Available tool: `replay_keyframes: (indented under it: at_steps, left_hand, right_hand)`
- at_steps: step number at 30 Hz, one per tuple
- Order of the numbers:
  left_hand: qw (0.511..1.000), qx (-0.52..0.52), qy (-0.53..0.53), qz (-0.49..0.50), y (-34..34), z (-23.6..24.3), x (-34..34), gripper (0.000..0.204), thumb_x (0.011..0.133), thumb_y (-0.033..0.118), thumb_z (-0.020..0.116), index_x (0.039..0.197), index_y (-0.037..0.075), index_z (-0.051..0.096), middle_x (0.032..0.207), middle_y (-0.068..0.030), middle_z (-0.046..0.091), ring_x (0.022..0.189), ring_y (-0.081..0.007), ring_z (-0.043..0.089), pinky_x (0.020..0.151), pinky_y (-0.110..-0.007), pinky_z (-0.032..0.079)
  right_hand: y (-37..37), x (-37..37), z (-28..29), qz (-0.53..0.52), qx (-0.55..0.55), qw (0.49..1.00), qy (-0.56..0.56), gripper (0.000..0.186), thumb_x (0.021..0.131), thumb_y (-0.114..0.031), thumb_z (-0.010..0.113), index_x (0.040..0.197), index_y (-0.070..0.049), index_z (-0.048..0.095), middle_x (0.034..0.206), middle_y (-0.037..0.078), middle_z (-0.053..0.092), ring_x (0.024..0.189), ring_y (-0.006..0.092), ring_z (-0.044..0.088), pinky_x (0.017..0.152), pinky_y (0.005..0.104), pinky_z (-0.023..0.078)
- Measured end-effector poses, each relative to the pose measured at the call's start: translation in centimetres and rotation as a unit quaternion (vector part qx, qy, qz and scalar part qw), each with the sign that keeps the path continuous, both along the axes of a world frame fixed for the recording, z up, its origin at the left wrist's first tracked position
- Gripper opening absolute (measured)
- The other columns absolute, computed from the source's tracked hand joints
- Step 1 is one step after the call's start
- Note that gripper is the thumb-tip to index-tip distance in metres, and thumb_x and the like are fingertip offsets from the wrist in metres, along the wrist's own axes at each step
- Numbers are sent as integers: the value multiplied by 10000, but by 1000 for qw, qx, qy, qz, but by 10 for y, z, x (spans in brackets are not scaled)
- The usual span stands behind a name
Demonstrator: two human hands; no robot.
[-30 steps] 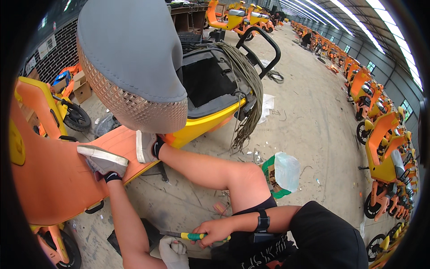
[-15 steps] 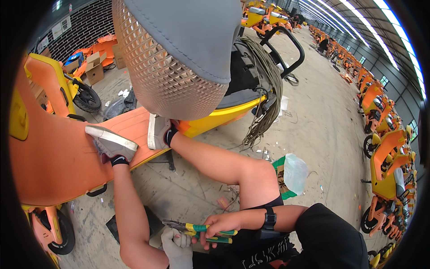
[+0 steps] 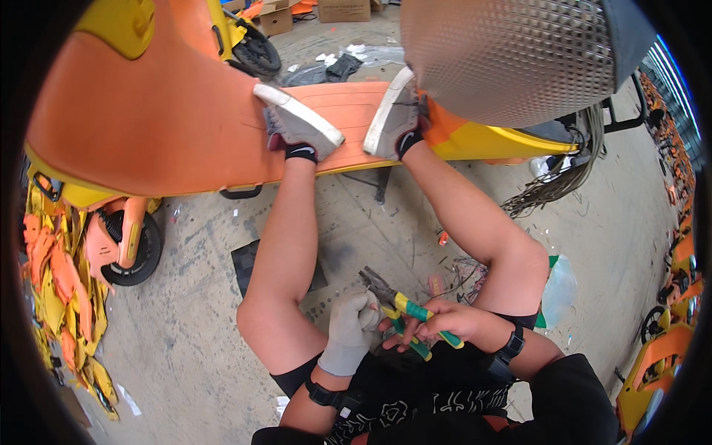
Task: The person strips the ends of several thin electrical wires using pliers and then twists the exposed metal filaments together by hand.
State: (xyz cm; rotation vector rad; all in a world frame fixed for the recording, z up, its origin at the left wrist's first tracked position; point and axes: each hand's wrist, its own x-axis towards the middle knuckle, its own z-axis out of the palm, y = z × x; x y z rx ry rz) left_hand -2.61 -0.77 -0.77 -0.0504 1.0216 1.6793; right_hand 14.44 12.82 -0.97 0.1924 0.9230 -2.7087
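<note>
My bare right hand [image 3: 455, 320] is closed around a pair of pliers [image 3: 413, 306] with green and yellow handles. The handles are somewhat spread, and the grey jaws point up and to the left. Beside the jaws, my left hand [image 3: 347, 343] in a light grey glove has its fingers curled tight. Whatever those fingers pinch is hidden. Both hands are low in front of my body, between my bent legs. My shoes [image 3: 304, 122] rest on the orange footboard [image 3: 348, 93] of an orange and yellow scooter.
A silver textured seat [image 3: 512, 63] hangs over the footboard, with a bundle of cables [image 3: 567, 178] at its right. Plastic bags [image 3: 561, 291] lie right of my knee. Orange and yellow panels [image 3: 63, 278] are heaped at left. A dark flat sheet [image 3: 245, 268] lies by my leg.
The view has swung down and to the left, so the scooter and my legs appear farther right. The pliers stay in my right hand, their jaws still beside my gloved left hand.
</note>
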Motion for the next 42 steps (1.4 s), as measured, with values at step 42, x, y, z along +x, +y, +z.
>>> replay_keyframes:
  at_steps: [42]
  left_hand:
    - [989, -66, 128, -39, 0, -62, -8, 247, 964, 272, 542, 903, 65, 661, 621, 40, 486, 519, -62, 405, 464, -244, 300]
  right_hand:
    - [9, -48, -281, 277, 735, 530, -320, 479, 889, -398, 561, 1244, -88, 646, 1290, 196, 627, 1211, 347, 594, 1004, 438, 484]
